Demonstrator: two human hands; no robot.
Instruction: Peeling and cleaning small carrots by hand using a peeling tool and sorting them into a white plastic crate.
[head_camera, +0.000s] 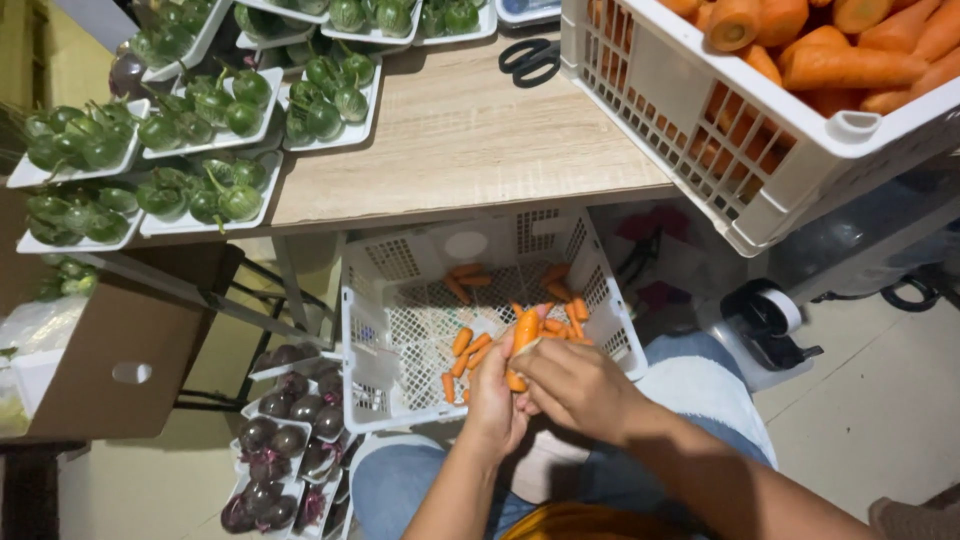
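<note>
Both my hands meet over a white plastic crate (372, 330) on the floor between my knees. My left hand (495, 400) grips the lower end of an orange carrot (524, 332). My right hand (577, 385) closes over the same carrot from the right, fingers pressed on its middle. Any tool in that hand is hidden. Several small carrot pieces (466, 345) lie on the crate's mesh bottom.
A large white crate (700, 150) full of whole carrots hangs over the wooden table's (460, 140) right edge. Black scissors (528, 58) lie on the table. White trays of green round eggplants (210, 110) fill the left. Trays of purple eggplants (285, 440) and a cardboard box (110, 370) sit below.
</note>
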